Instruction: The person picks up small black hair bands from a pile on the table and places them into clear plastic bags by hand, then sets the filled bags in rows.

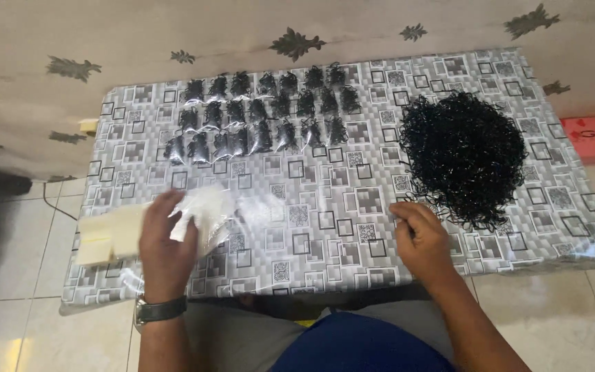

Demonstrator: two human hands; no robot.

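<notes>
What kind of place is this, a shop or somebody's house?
Probably a home: a low table on a tiled floor by patterned wallpaper, with a heap of black bands and filled small bags.
</notes>
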